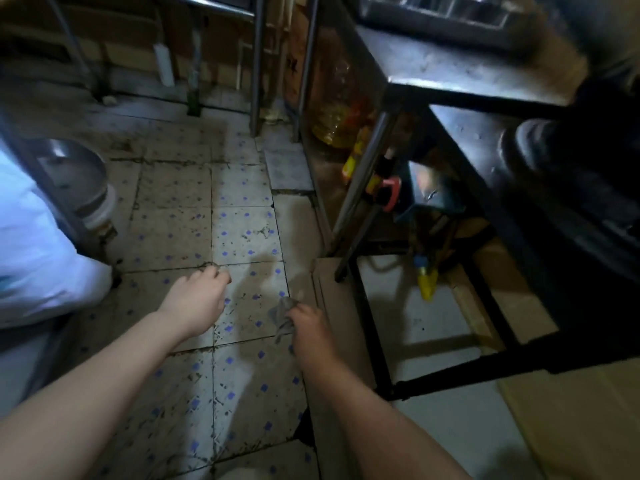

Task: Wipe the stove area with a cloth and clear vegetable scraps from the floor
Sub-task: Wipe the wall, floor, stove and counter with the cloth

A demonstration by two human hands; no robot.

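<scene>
Cloth [282, 317] bunches, half hidden, in gripping right hand [306, 329]; left hand [199, 299] curls over floor [242, 220], grasp unclear.

Only two bare forearms and hands show of the person, the left hand [199, 299] and the right hand [308, 332] uncovered like the wrists. The forearms [104, 382] are smooth and rounded, bare to the picture's lower edge, and the fingers [218, 277] are short and plump.

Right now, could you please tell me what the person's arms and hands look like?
Both forearms are bare up to the picture's edge, with no sleeves showing. The left hand and right hand wear no gloves, and no watch or bracelet shows at either wrist.
</scene>
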